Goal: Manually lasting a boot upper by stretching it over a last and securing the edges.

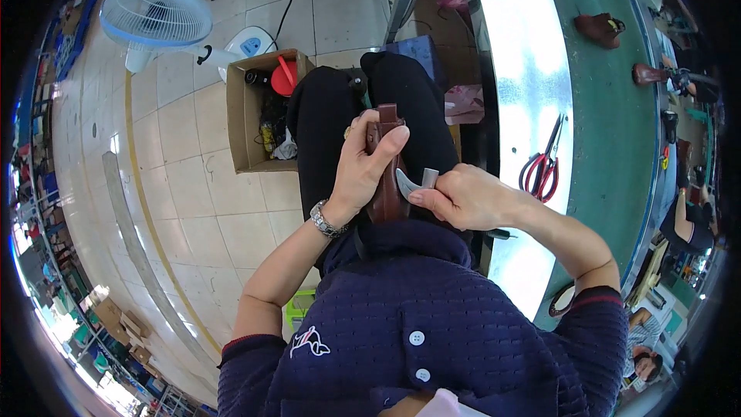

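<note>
A brown leather shoe [389, 207] rests on my lap between my thighs. My left hand [360, 170] is closed round its far end, with the thumb pressed on top and a strap-like tab sticking up beyond it. In my right hand [469, 198] is a small knife [406, 185] with a curved, pale metal blade. Its blade lies against or just above the right side of the shoe; I cannot tell whether it touches. My right fingers hide most of the knife's handle.
To the right runs a shiny metal bench [532, 54] with red-handled scissors [543, 171] on it. Beyond is a green conveyor belt [606, 123] carrying brown shoes [600, 30]. At left stand an open cardboard box [245, 139] and a blue-and-white fan [156, 14]. Other people work at far right.
</note>
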Motion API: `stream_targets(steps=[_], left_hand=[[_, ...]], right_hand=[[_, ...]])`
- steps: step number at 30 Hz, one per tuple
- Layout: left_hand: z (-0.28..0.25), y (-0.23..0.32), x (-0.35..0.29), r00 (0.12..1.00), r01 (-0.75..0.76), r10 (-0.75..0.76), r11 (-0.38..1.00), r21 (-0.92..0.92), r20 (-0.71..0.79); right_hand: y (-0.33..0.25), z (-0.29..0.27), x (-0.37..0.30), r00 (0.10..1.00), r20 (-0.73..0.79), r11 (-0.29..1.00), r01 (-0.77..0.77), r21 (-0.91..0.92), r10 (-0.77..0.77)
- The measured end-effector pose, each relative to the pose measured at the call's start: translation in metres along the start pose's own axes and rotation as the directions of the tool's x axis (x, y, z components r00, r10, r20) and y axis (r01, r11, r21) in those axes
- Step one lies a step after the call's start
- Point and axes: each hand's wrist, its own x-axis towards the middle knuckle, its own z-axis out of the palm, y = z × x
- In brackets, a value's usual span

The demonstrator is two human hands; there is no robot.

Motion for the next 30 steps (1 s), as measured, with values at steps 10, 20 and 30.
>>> stream_targets(steps=[10, 20, 30], left_hand=[[0.001, 0.005, 0.023, 0.995, 0.102, -0.096, 0.976, -0.191, 0.04], [-0.013, 0.0, 0.026, 0.978, 0.145, -0.118, 0.977, -0.157, 0.173], [-0.03, -0.003, -0.034, 0.95, 0.172, -0.148, 0.983, -0.065, 0.275]], right_hand=[[-0.004, -0.019, 0.007, 0.978, -0.202, 0.923, -0.028, -0.384, -0.055], [0.148, -0.037, -0.004, 0.464, -0.847, 0.734, -0.665, -0.14, 0.259], [0.093, -0.013, 0.041, 0.413, -0.909, 0.972, 0.23, 0.039, -0.061]])
